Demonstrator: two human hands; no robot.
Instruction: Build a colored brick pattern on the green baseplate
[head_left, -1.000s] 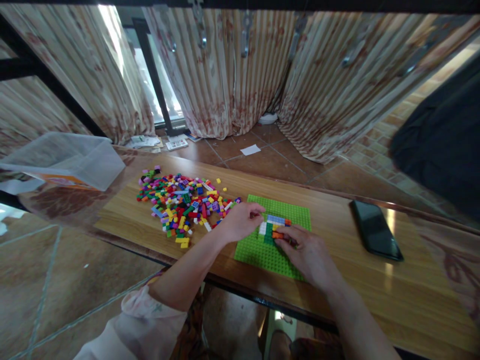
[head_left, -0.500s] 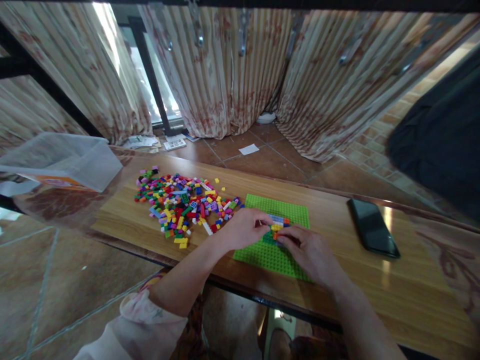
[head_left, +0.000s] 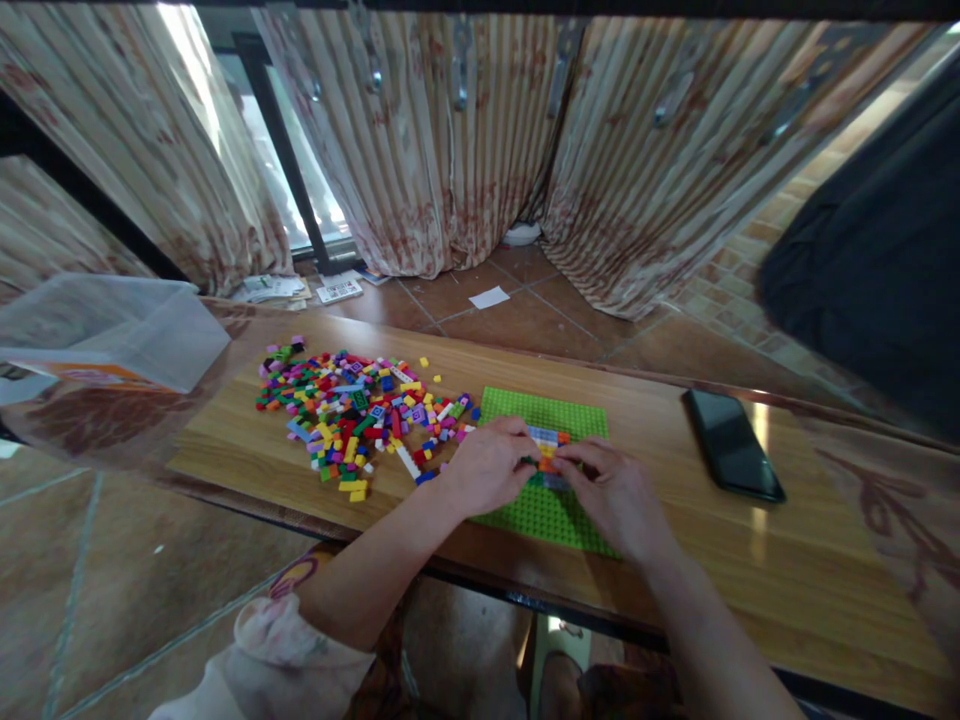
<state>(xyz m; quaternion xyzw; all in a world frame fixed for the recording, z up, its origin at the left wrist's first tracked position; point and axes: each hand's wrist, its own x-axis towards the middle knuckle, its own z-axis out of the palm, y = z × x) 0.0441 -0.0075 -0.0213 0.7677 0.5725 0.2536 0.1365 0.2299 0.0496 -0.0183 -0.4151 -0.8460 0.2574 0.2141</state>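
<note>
A green studded baseplate (head_left: 551, 522) lies on the wooden table, bearing a small cluster of toy bricks (head_left: 544, 436) in blue, grey, orange, yellow and green. At the cluster's left side is my left hand (head_left: 491, 468), thumb and fingers pinched together; what they hold, if anything, is hidden. My right hand (head_left: 611, 492) comes in from the right, its fingertips closed on a small orange brick (head_left: 546, 465) at the cluster's near part. Whether that brick is pressed onto the others cannot be made out.
Left of the baseplate spreads a heap of loose mixed bricks (head_left: 352, 405). A clear plastic bin (head_left: 172, 330) stands at the table's left end, and a black phone (head_left: 733, 445) lies on the right. Dark cloth (head_left: 862, 230) hangs at the far right. Curtains stand behind.
The view has shifted slightly, moving the scene a little to the left. Both hands stay at the cluster; my left fingers have drawn back a little toward its left side, uncovering more bricks.
</note>
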